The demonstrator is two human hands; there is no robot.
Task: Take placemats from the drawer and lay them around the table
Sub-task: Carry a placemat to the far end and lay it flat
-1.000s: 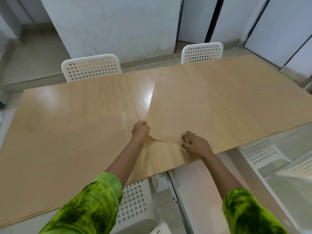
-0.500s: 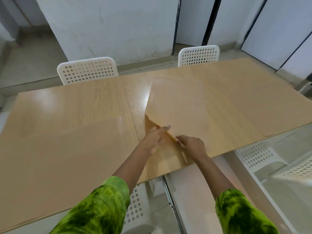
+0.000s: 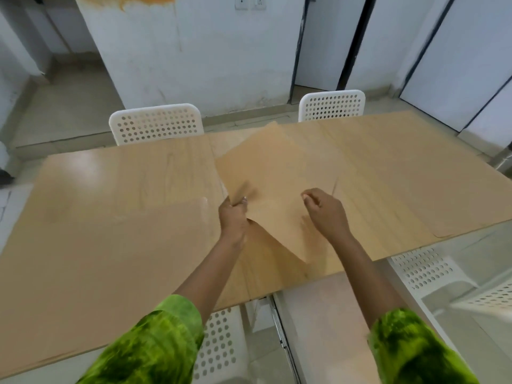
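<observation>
The left hand (image 3: 232, 217) has a tight grip on the near-left edge of a tan placemat (image 3: 277, 187). The placemat is lifted and tilted above the middle of the surface (image 3: 124, 173), its far corner raised. The right hand (image 3: 325, 212) hovers over it with fingers loosely curled; blur hides whether its grip holds anything. A left mat (image 3: 105, 245) and a right mat (image 3: 401, 176) look laid already. I'd say the right hand should take the opposite edge, so the sheet settles flat, square to a far chair (image 3: 332, 105), and clear of its neighbours.
</observation>
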